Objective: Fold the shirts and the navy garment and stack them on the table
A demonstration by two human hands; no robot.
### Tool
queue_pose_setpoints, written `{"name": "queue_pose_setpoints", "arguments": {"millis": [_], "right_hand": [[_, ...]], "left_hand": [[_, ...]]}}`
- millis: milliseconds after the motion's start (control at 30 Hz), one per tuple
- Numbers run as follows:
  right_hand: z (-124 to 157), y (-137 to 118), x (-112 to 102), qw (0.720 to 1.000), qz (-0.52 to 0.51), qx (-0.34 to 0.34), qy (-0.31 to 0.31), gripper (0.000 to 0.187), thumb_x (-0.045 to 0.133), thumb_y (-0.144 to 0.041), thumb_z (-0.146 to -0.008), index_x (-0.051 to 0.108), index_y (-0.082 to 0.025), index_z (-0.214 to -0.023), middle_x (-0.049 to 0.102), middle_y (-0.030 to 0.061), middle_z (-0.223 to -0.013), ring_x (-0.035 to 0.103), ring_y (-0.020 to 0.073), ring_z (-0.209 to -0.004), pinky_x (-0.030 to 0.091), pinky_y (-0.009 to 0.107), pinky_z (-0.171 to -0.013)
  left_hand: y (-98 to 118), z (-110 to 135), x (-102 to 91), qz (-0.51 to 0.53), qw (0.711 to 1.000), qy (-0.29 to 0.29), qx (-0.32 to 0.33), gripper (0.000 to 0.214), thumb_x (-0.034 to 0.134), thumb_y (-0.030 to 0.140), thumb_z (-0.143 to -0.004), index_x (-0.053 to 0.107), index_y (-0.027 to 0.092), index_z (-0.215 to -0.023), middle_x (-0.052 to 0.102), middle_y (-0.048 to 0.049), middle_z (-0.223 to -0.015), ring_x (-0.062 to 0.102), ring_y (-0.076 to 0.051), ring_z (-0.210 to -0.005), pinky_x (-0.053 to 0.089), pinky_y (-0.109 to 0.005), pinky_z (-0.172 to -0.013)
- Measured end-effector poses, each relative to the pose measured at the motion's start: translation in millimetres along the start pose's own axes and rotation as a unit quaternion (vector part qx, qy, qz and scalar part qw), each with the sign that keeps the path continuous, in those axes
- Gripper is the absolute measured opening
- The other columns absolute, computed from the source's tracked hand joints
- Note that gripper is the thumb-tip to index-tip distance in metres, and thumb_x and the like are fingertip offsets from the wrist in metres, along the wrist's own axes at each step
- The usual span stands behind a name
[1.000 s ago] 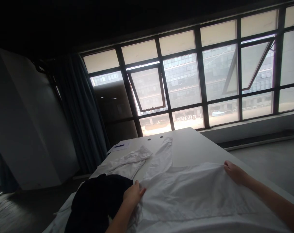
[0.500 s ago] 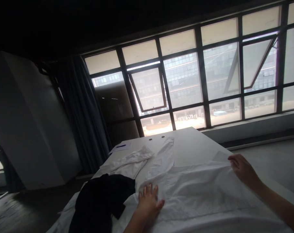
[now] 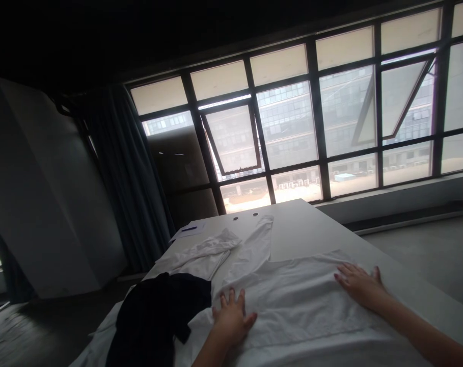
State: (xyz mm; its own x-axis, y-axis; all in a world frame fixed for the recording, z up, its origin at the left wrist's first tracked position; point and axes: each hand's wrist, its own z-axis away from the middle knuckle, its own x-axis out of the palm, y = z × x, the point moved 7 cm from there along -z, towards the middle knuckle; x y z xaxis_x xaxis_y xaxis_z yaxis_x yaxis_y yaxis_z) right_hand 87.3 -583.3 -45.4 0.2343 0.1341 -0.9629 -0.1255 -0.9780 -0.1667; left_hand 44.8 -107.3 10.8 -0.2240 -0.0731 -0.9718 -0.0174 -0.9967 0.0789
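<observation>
A white long-sleeved garment (image 3: 296,295) lies spread over the near part of the white table, one sleeve (image 3: 256,244) stretching toward the far end. My left hand (image 3: 233,316) rests on the garment's left side with fingers spread. On its right part, near the upper edge, my right hand (image 3: 359,283) lies flat, fingers stretched out. Left of my left hand is a bunched black garment (image 3: 158,311). Another crumpled white garment (image 3: 200,255) lies beyond the black one. The near edge of the spread garment runs out of view.
The white table (image 3: 300,224) reaches toward the windows and has two round cable holes near its far end. A paper (image 3: 181,233) with a dark pen (image 3: 189,229) lies at its far left corner. A dark curtain (image 3: 128,178) and a pillar (image 3: 44,193) stand at left.
My right hand has come down from the garment's raised upper right corner and moved left, now flat on the cloth. That corner now lies down. My left hand has stayed nearly in place.
</observation>
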Motion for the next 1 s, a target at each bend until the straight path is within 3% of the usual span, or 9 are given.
{"name": "queue_pose_setpoints", "arguments": {"millis": [100, 233, 300, 433, 500, 567, 700, 867, 1000], "right_hand": [[-15, 5, 4, 1.000, 0.007, 0.008, -0.027, 0.059, 0.032, -0.051, -0.096, 0.055, -0.032, -0.147, 0.043, 0.0091, -0.161, 0.035, 0.0407, -0.147, 0.001, 0.080, -0.112], [-34, 4, -9, 0.998, 0.042, 0.046, -0.022, 0.057, 0.033, -0.044, -0.097, 0.055, -0.028, -0.147, 0.043, 0.0128, -0.160, 0.032, 0.0462, -0.147, -0.001, 0.086, -0.107], [-32, -17, -18, 0.996, 0.069, 0.047, 0.009, 0.055, 0.037, -0.036, -0.095, 0.058, -0.024, -0.145, 0.042, 0.0151, -0.160, 0.028, 0.0486, -0.148, -0.002, 0.085, -0.107], [3, -94, -15, 0.997, 0.046, -0.040, 0.057, 0.055, 0.042, -0.032, -0.093, 0.057, -0.028, -0.145, 0.039, 0.0139, -0.162, 0.032, 0.0463, -0.147, 0.006, 0.086, -0.106], [27, -118, 1, 0.998, 0.002, -0.056, 0.018, 0.055, 0.043, -0.046, -0.094, 0.055, -0.034, -0.146, 0.038, 0.0101, -0.163, 0.034, 0.0461, -0.146, 0.010, 0.086, -0.106], [47, -127, 14, 0.996, -0.031, -0.082, -0.012, 0.059, 0.042, -0.059, -0.094, 0.051, -0.039, -0.149, 0.037, 0.0068, -0.164, 0.031, 0.0439, -0.149, 0.010, 0.081, -0.111], [55, -96, 19, 0.991, -0.056, -0.119, -0.034, 0.067, 0.035, -0.068, -0.095, 0.045, -0.037, -0.153, 0.034, 0.0055, -0.164, 0.027, 0.0370, -0.152, 0.013, 0.068, -0.120], [33, -36, 6, 0.996, -0.033, -0.080, -0.013, 0.067, 0.038, -0.065, -0.094, 0.048, -0.033, -0.152, 0.039, 0.0085, -0.162, 0.034, 0.0351, -0.150, 0.020, 0.065, -0.120], [39, -22, -12, 0.997, 0.048, -0.028, 0.056, 0.060, 0.040, -0.051, -0.092, 0.061, -0.025, -0.142, 0.048, 0.0156, -0.156, 0.037, 0.0435, -0.146, 0.018, 0.075, -0.115]], "left_hand": [[-3, -16, -0.1, 0.003, 0.999, 0.030, 0.031, 0.086, 0.043, 0.069, -0.088, 0.028, 0.027, -0.161, 0.018, -0.0132, -0.171, 0.013, -0.047, -0.154, 0.015, -0.072, -0.116], [2, -28, -12.3, 0.004, 0.993, 0.087, 0.080, 0.074, 0.043, 0.059, -0.092, 0.037, 0.027, -0.158, 0.024, -0.0067, -0.170, 0.016, -0.035, -0.156, 0.008, -0.054, -0.125], [10, -27, -17.8, 0.000, 0.990, 0.109, 0.090, 0.068, 0.044, 0.055, -0.094, 0.041, 0.027, -0.156, 0.028, -0.0069, -0.168, 0.017, -0.033, -0.155, 0.008, -0.050, -0.126], [33, -9, -12.9, -0.006, 0.987, 0.117, 0.107, 0.056, 0.037, 0.044, -0.098, 0.051, 0.027, -0.149, 0.049, -0.0124, -0.154, 0.037, -0.035, -0.144, 0.022, -0.054, -0.119], [37, 3, -1.7, -0.008, 0.991, 0.089, 0.095, 0.061, 0.040, 0.050, -0.096, 0.047, 0.028, -0.152, 0.046, -0.0144, -0.157, 0.038, -0.041, -0.143, 0.027, -0.061, -0.115], [31, 15, 9.6, -0.011, 0.996, 0.054, 0.073, 0.071, 0.042, 0.061, -0.093, 0.036, 0.033, -0.158, 0.029, -0.0122, -0.167, 0.025, -0.048, -0.150, 0.019, -0.073, -0.113], [3, 31, 18.5, -0.012, 0.998, 0.019, 0.059, 0.082, 0.038, 0.075, -0.090, 0.022, 0.037, -0.161, 0.007, -0.0050, -0.172, 0.002, -0.044, -0.156, 0.003, -0.072, -0.118], [-30, 36, 17.7, -0.003, 0.995, 0.039, 0.092, 0.083, 0.037, 0.076, -0.092, 0.029, 0.031, -0.161, 0.015, -0.0038, -0.170, 0.009, -0.034, -0.157, 0.010, -0.054, -0.127], [-43, 42, 17.5, -0.014, 0.994, 0.086, 0.072, 0.074, 0.041, 0.068, -0.094, 0.041, 0.030, -0.156, 0.030, -0.0066, -0.167, 0.025, -0.036, -0.154, 0.021, -0.053, -0.125]]}}
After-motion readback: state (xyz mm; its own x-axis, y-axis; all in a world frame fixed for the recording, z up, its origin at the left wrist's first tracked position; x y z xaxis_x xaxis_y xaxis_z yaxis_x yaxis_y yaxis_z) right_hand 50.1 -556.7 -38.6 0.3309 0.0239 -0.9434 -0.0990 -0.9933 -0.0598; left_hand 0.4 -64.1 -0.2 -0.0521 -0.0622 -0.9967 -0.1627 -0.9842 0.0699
